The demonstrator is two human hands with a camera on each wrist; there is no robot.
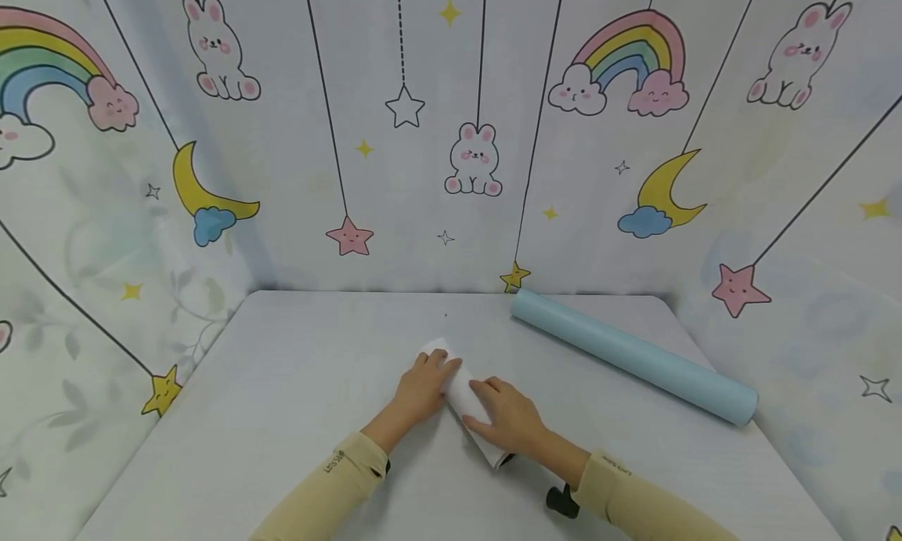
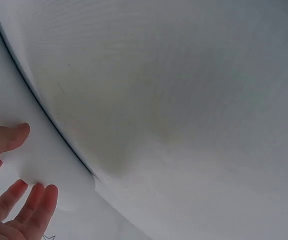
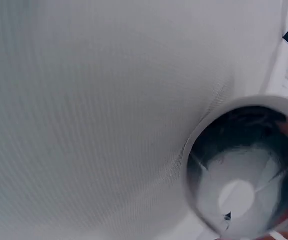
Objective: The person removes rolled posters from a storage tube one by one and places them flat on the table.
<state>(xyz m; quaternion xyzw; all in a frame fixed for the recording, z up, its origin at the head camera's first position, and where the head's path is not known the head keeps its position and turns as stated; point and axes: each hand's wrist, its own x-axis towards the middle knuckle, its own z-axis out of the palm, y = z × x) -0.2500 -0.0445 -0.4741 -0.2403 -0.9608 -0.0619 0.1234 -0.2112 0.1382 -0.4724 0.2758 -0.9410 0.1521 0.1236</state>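
Gripping a white roll (image 1: 465, 398) over the bench (image 1: 296, 384), left hand (image 1: 421, 388) and right hand (image 1: 513, 417) are partly hiding it in the head view; a blue roll (image 1: 634, 358) is lying to its right. Left wrist: the frame is cropping the left hand. Right wrist: the white roll's hollow end is showing, the right hand barely appearing.

Perhaps a booth, cartoon-print backdrop (image 1: 402, 189), white table (image 1: 296, 369)
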